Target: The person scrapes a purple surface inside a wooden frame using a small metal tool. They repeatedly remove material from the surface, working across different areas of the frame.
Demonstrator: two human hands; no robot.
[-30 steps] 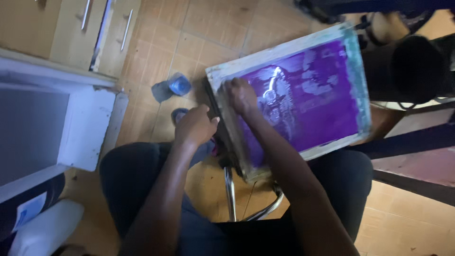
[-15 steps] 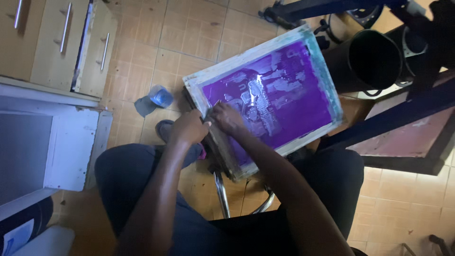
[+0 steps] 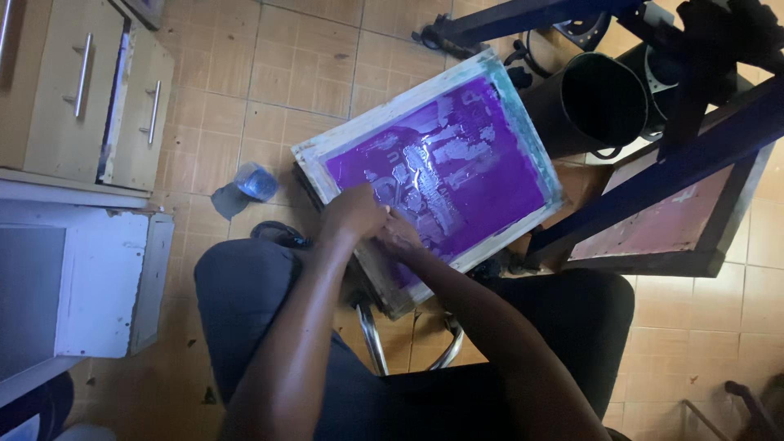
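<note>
Purple screen frame (image 3: 457,163) rests on my lap; my left hand (image 3: 353,214) and right hand (image 3: 400,233) press its near edge, fingers curled, grip contents hidden.

floor: tan tiles (image 3: 269,73) | left: wooden drawers (image 3: 90,90) | white cabinet (image 3: 98,278)

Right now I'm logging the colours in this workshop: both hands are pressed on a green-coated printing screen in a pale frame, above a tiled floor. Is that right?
Not quite: the coating is purple, not green. The head view shows the left hand and right hand together on the near part of the purple-coated printing screen, which sits in a pale frame above the tiled floor.
</note>
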